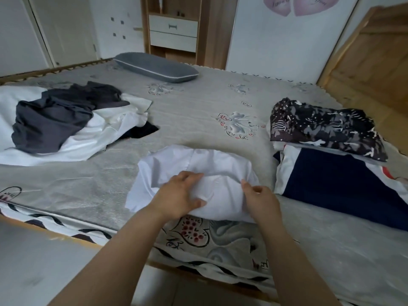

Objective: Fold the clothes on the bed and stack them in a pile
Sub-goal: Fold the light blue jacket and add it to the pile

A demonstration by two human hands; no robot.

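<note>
white shirt (194, 173), grey pillow (156, 67), black-and-white patterned garment (326, 127)

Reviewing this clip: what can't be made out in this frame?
Head view, the only one:
- White shirt: near edge hidden under left hand and right hand.
- Unfolded heap: garment count unclear, pieces overlap; cut by left edge.
- Stack under patterned garment: lower items covered.

- The middle of the bed (187, 111) is bare – lots of room to reach there
- A messy heap of clothes (66, 120) fills the left side
- A stack of folded clothes (326, 151) blocks the right side
- A grey pillow (156, 67) lies at the far edge
- The white shirt (198, 171) sits between heap and stack, with bare gaps on both sides
</note>
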